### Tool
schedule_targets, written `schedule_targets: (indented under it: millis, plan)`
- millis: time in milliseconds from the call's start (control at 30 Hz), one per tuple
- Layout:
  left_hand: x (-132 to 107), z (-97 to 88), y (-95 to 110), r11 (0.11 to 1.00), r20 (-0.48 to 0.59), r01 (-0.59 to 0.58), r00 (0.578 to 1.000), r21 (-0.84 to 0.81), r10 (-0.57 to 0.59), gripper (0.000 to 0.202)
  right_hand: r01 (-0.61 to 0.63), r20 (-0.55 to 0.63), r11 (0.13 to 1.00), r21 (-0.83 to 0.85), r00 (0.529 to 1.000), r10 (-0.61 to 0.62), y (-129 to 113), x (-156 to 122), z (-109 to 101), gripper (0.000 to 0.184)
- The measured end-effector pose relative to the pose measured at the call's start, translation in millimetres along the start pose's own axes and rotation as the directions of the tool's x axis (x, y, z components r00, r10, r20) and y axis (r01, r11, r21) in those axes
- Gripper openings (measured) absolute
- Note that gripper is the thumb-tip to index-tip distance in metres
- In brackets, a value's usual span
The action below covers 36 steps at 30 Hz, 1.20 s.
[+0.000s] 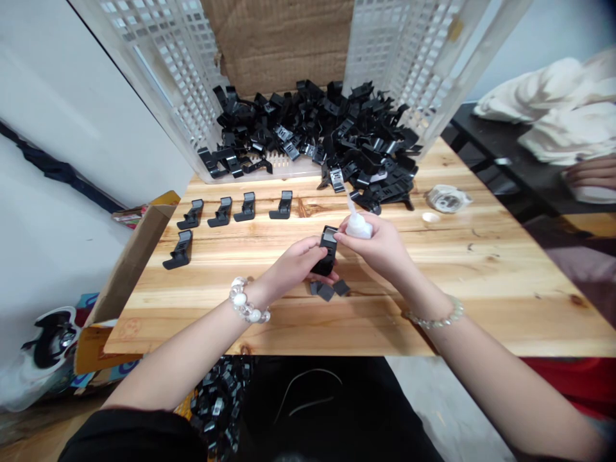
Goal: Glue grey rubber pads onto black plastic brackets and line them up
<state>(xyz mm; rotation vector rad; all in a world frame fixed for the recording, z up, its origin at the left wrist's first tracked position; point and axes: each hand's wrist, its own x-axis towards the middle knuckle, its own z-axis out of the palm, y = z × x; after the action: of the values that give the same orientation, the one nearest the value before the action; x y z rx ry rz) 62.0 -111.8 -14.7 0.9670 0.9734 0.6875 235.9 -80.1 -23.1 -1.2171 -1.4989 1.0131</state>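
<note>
My left hand grips a black plastic clip with a light pad at its upper end. My right hand is closed around a small white glue bottle, its thin nozzle pointing up and its fingertips close to the clip's padded end. Just below the hands lie several dark grey foam squares on the wooden table. To the left stand several black clips, apart from each other, each with a grey pad on its raised end.
A white plastic crate on its side spills many black clips onto the table's back. At right lie a roll of tape and a small white cap. A cardboard box stands left; another person's hand shows far right.
</note>
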Motion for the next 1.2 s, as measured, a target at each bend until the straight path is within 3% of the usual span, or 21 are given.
schedule_targets:
  millis: [467,900,1200]
  plan:
    - [1,-1.3,-3,1.0,0.006,-0.02,1.0,0.02,0.019,0.015,-0.013,-0.003,0.995,-0.099,1.0,0.013,0,0,1,0.023]
    - [4,-3.1,-10,0.995,0.02,-0.084,0.996,0.049,0.083,0.013,-0.201,0.033,0.976,0.089,0.98,0.198,1,1,0,0.038]
    - [5,-3.1,-12,0.985,0.034,-0.137,0.99,0.106,0.134,0.016,-0.232,0.076,0.951,0.204,0.972,0.221,-5,1,0,0.037]
